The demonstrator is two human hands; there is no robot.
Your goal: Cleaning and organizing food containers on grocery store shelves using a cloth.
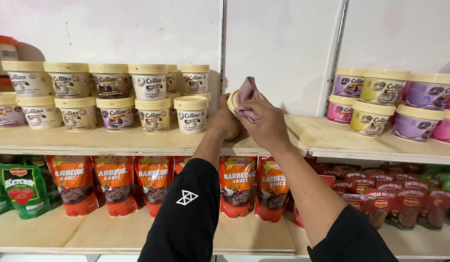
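My left hand [224, 121] grips a small tub with a cream lid [231, 100], tilted on its side just above the upper wooden shelf [137, 143]. My right hand [266, 123] presses a pinkish cloth [246, 97] against the tub's lid. Most of the tub is hidden behind both hands. Both arms wear black sleeves. The nearest standing tub [191, 114] is just left of my left hand.
Cream-lidded tubs stand stacked in two layers on the upper shelf at left [108, 92]; purple, pink and yellow tubs [389, 104] stand at right. On the lower shelf are red sauce pouches [117, 184], a green ketchup pouch [21, 189] and dark red pouches [394, 196].
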